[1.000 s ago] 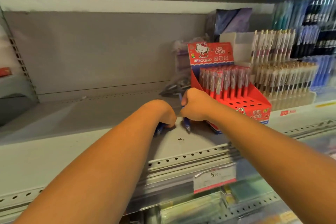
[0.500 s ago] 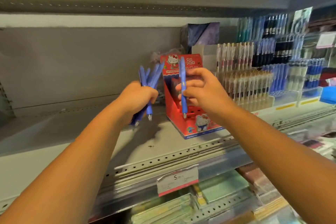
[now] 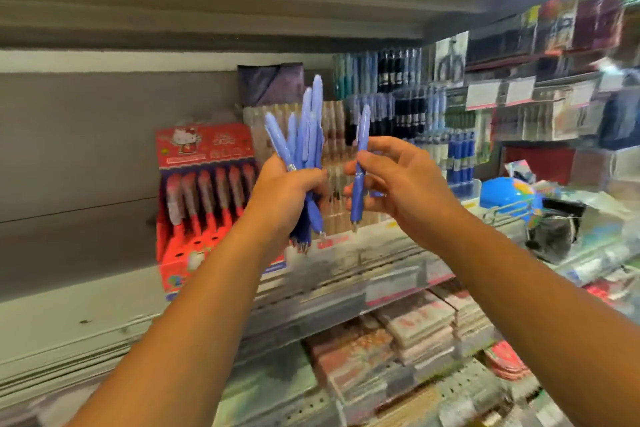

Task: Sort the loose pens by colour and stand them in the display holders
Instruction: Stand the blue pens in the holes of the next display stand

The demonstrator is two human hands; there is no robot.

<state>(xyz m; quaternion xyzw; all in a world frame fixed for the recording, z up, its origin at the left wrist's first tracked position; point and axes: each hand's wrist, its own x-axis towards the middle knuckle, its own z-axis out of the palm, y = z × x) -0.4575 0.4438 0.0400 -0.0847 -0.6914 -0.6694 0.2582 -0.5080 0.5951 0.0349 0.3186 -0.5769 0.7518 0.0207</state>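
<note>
Pens fill both hands. The left hand (image 3: 289,191) is closed in a fist around a bundle of blue pens (image 3: 304,149), tips down, their tops fanning out unevenly above the fingers (image 3: 311,177). The right hand (image 3: 398,184) pinches a single blue pen (image 3: 358,170) upright between thumb and fingertips, its other fingers spread loose. Both are held up in front of the shelf (image 3: 104,305), with the red display holder (image 3: 204,198) behind and left of the left fist, and blue pen displays (image 3: 460,156) beyond the right hand. The fanned bundle looks loosely gathered; a slack grip could let one slide out and drop among the stock below.
</note>
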